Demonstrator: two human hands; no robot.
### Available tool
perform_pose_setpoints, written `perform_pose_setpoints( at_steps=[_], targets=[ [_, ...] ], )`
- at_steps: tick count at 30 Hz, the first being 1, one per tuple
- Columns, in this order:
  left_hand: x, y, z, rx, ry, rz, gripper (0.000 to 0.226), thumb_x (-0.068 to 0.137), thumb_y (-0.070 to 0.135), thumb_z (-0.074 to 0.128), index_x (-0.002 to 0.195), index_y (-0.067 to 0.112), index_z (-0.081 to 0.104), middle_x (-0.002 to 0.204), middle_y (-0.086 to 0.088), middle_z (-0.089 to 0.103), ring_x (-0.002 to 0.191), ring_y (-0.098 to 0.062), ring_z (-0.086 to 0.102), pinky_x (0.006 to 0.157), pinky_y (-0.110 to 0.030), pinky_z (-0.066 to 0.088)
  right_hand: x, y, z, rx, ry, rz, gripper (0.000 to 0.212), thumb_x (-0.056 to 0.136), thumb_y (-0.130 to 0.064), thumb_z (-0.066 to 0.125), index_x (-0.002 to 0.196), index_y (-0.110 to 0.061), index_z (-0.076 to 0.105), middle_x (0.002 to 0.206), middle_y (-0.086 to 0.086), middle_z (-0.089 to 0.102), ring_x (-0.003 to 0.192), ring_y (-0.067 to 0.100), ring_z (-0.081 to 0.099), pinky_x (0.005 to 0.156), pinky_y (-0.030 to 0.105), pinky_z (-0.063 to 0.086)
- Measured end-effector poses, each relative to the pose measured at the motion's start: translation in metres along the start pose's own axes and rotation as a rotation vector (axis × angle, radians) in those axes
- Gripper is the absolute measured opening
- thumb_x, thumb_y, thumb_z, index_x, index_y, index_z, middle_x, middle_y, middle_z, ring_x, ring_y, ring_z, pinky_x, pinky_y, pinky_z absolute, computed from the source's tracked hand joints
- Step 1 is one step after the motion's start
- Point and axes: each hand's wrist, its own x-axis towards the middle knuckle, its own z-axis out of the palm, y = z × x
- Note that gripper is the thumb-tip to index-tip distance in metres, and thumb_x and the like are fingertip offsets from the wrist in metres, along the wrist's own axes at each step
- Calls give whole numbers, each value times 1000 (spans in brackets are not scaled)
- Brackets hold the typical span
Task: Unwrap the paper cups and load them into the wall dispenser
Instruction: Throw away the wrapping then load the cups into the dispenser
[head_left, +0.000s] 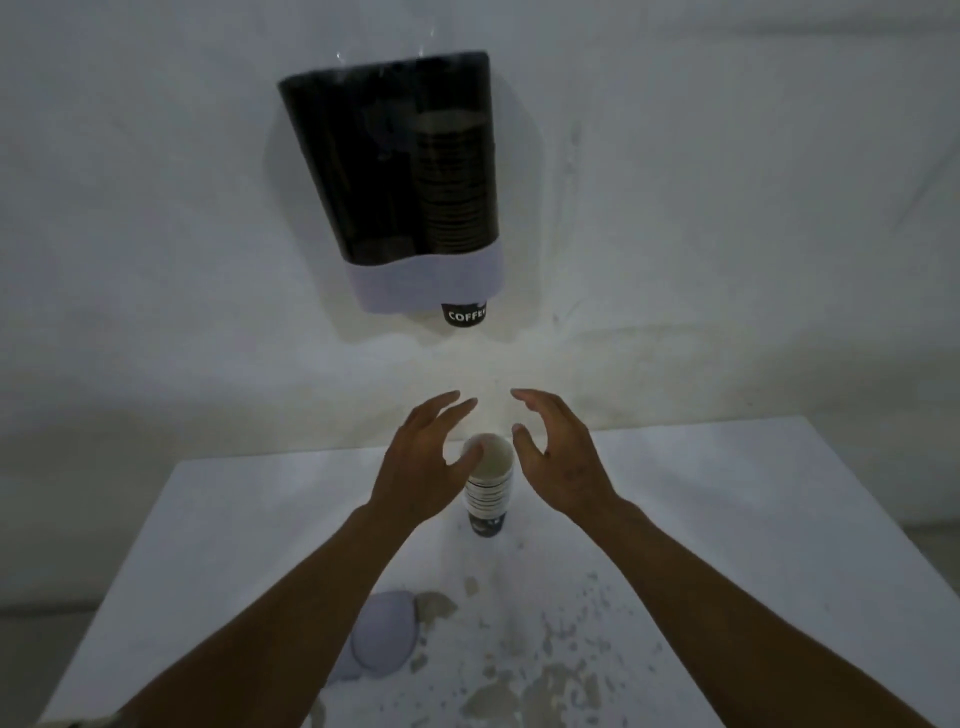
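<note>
A short stack of paper cups (487, 493) stands upright on the white table (727, 519), mouth up, dark at the bottom. My left hand (426, 457) hovers at its left with fingers spread; the thumb is close to the top rim. My right hand (561, 457) hovers at its right, fingers loosely curved, holding nothing. On the wall above hangs the dispenser (400, 176), dark and see-through with a pale base. A column of cups fills its right tube, and a black cup marked COFFEE (465, 314) pokes out below. Its left tube looks dark.
A round pale lid (384, 636) lies on the table near its front, by my left forearm. The tabletop is stained and flaked across the front middle. The wall behind is plain white.
</note>
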Motion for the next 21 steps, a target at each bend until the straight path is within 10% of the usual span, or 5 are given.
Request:
perform_pose_setpoints(
  at_steps=[7, 21],
  targets=[
    [-15, -13, 40, -171, -270, -209, 89, 77, 46, 77, 150, 24, 32, 156, 3, 37, 142, -15, 35, 115, -32, 34, -20, 49, 31, 46, -308, 306, 78, 88, -29, 71, 152, -31, 26, 155, -4, 40, 136, 15, 45, 110, 35, 43],
    [20, -44, 65, -574, -33, -661, 85, 54, 66, 82, 127, 33, 55, 118, 12, 67, 104, -9, 66, 85, -30, 58, -14, 90, 67, 176, -539, 425, 94, 81, -19, 79, 155, -30, 21, 152, -3, 43, 137, 14, 43, 103, 22, 40]
  ],
)
